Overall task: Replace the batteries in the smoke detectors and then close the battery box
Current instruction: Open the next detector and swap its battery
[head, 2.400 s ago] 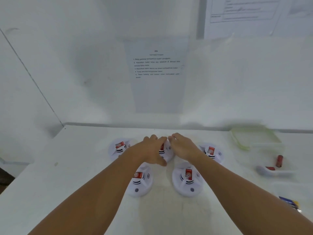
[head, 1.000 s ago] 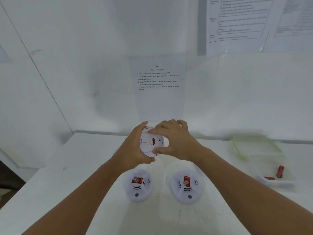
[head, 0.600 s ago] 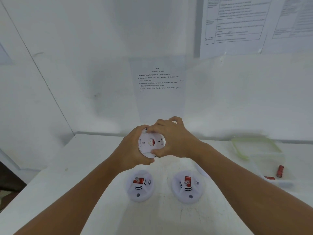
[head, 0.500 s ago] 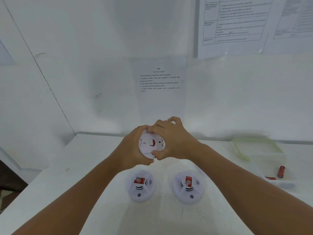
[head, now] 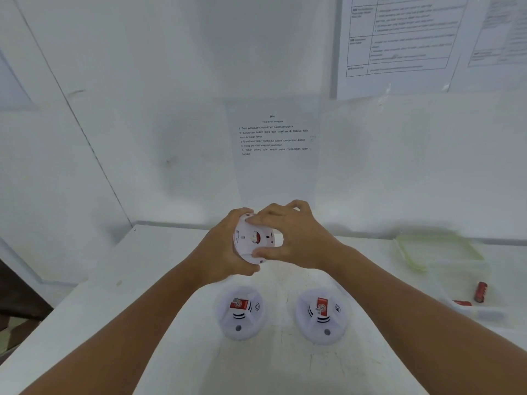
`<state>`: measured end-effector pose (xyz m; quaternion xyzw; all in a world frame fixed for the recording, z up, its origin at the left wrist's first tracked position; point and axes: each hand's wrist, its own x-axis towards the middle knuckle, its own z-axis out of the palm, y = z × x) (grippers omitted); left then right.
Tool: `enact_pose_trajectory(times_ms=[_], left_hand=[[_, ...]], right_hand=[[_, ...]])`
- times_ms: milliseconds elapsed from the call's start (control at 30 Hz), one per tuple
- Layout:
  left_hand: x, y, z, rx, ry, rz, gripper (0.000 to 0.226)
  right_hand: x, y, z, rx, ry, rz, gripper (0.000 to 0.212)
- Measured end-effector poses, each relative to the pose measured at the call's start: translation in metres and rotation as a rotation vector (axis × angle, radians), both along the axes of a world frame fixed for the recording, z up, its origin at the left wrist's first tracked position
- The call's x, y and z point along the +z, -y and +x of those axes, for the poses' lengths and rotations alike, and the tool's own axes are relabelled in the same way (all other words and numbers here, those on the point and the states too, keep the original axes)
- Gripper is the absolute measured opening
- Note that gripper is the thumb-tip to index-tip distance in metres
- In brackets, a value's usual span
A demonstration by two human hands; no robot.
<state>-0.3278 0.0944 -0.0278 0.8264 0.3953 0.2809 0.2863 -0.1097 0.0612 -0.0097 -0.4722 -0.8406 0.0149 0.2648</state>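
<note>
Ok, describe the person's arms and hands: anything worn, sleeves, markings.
Both forearms are bare as far as the frame shows, with no sleeves in view. The left hand and right hand wear no gloves. No watch, ring, bracelet or markings are visible on either.

1. Both forearms are bare from the bottom edge of the view up to the wrists; no sleeve shows.
2. The left hand [head: 219, 252] wears no glove.
3. The right hand [head: 299, 238] is likewise ungloved, its fingers [head: 265, 216] bare.
</note>
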Motion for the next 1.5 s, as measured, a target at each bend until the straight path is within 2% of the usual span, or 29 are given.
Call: enact_pose_trajectory(times_ms=[167,333,500,667,700,900,1067,1134,1267,1367,1501], left_hand=[[0.003,0.001,-0.001,-0.011,0.006,-0.06,0.117],[0.005,0.0,-0.001,-0.004,0.001,-0.035,0.099],[0.004,-0.001,-0.003,-0.02,-0.043,-0.032,0.099],[0.003,-0.001,-0.005,0.027,-0.017,-0.043,0.101],[0.002,-0.001,-0.007,0.038,-0.012,-0.041,0.102],[-0.005,-0.001,-0.019,0.099,0.028,-0.056,0.102],[-0.011,0.002,-0.023,0.121,0.047,-0.061,0.105],[-0.012,0.003,-0.022,0.116,0.057,-0.072,0.105],[-0.015,0.007,-0.016,0.075,0.097,-0.09,0.105],[-0.016,0.01,-0.006,0.029,0.148,-0.093,0.104],[-0.018,0.018,0.009,-0.022,0.228,-0.096,0.104]], right_hand=[[0.001,-0.001,-0.002,-0.005,-0.001,0.022,0.067],[-0.001,-0.003,-0.006,0.007,0.031,0.09,0.072],[-0.008,-0.003,-0.007,0.084,0.118,0.166,0.068],[-0.01,-0.008,0.007,-0.066,-0.284,0.03,0.068],[-0.013,-0.009,0.011,-0.109,-0.31,0.01,0.068],[-0.05,-0.008,0.02,-0.285,0.04,-0.307,0.063],[-0.072,-0.008,0.016,-0.351,0.192,-0.449,0.071],[-0.069,-0.006,0.013,-0.371,0.107,-0.41,0.064],[-0.045,0.005,-0.003,-0.235,-0.383,-0.287,0.029],[-0.03,0.018,-0.016,-0.208,-0.414,-0.258,0.024],[-0.026,0.032,-0.016,-0.297,-0.453,-0.211,0.023]])
